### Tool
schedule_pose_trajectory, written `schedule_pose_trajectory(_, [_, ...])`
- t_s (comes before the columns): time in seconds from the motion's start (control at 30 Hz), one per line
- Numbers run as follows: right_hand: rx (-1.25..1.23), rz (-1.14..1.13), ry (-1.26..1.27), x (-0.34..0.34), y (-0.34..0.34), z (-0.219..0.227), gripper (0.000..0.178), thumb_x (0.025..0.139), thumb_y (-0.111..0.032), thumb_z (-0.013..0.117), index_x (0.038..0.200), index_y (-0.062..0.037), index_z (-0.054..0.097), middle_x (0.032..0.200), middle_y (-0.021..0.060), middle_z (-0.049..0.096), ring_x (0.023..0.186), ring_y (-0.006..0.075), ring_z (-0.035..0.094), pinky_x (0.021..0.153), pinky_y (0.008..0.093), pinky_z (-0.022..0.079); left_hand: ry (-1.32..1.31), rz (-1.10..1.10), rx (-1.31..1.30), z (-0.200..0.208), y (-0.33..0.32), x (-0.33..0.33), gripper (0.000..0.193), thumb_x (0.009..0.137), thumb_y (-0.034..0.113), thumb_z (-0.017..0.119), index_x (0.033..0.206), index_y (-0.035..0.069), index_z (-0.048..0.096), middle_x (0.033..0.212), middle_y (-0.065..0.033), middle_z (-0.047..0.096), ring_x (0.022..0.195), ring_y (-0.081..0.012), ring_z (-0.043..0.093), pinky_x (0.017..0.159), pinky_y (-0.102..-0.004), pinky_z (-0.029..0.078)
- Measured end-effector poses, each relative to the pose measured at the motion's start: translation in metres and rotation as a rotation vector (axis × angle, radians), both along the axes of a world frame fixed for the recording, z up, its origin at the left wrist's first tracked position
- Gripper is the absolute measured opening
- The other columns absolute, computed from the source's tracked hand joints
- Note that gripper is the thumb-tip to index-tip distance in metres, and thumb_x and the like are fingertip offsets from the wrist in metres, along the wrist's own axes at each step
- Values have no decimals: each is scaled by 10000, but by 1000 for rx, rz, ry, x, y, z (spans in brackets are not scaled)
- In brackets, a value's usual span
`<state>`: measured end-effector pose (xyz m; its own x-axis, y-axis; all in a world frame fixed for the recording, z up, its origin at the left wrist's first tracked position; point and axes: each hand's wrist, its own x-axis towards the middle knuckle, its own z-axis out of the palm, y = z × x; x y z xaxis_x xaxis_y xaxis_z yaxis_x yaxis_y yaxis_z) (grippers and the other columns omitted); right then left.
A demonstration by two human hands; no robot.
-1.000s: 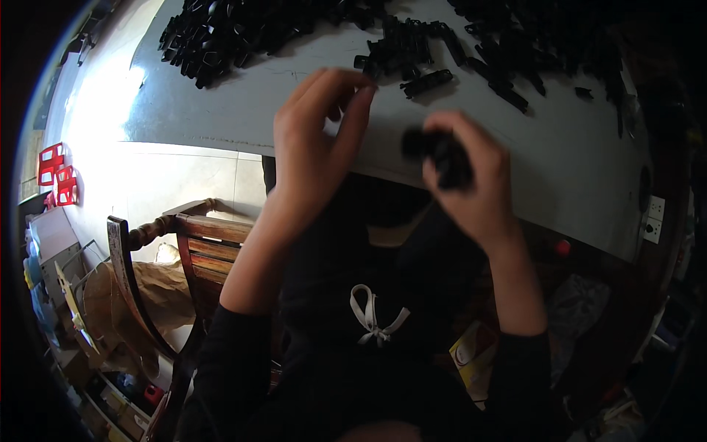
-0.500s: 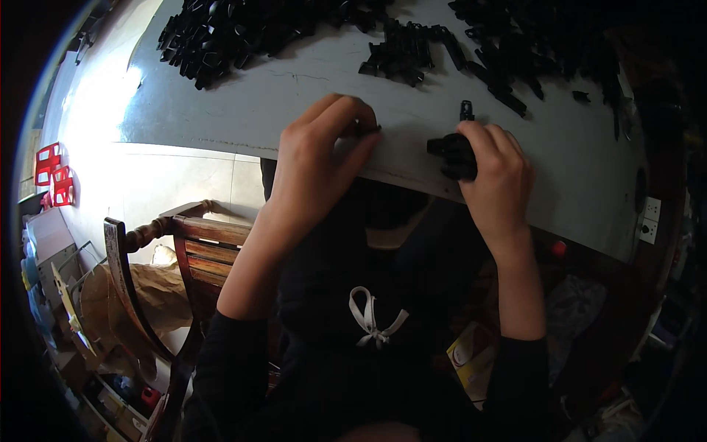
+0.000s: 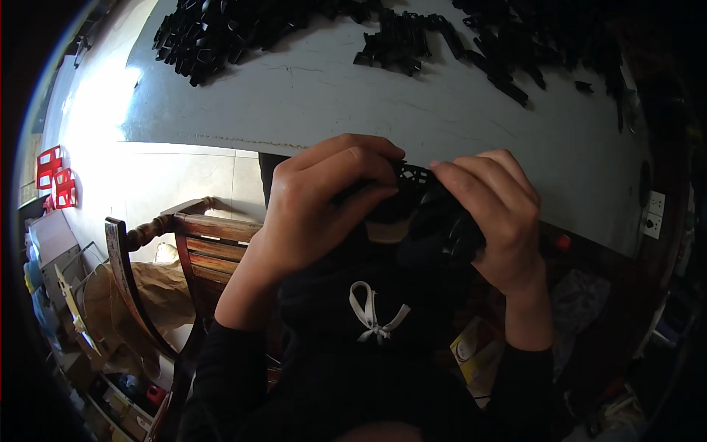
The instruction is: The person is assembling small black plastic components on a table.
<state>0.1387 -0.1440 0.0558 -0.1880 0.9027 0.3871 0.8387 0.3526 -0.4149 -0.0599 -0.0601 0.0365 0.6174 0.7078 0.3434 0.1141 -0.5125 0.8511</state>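
Observation:
Just over the near edge of the table, a small black plastic part with a lattice of holes (image 3: 414, 174) spans the gap between my two hands. At its left end are the curled fingers and thumb of my left hand (image 3: 317, 199); whether a second small piece sits in that pinch is hidden. My right hand (image 3: 504, 214) grips the part's right end with thumb and fingertips. Under its fingers, against the palm, it also keeps several smooth black plastic pieces (image 3: 451, 232), whose outlines merge with my dark clothing.
On the grey-white table (image 3: 294, 103), a heap of black plastic parts (image 3: 210, 37) lies at far left. A smaller cluster (image 3: 394, 44) is at the middle, with more black parts (image 3: 515, 51) at far right. A wooden chair (image 3: 210, 247) stands to my left.
Both hands have drawn back toward me and closer together. The perforated part, which stuck up from my right hand, now bridges both hands.

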Motion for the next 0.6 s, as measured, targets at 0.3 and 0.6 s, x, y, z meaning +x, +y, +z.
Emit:
schedule_pose_trajectory(0.3, [18,69,-24,-5,-3,7,263,711,-109,667,916,55,664,815,122,586,723,248,586,597,325,496,-127,-167,-148,7,4,2,195,784,163,733,827,5,625,997,-167,674,956,-267,660,833,-345,515])
schedule_pose_trajectory(0.6, [207,214,85,-47,-23,-6,82,724,-3,624,778,58,634,744,120,590,754,236,604,645,341,541,-593,-450,-650,-14,-31,19,486,1020,314,350,956,-79,629,1046,-243,651,1039,-335,627,900,-378,501])
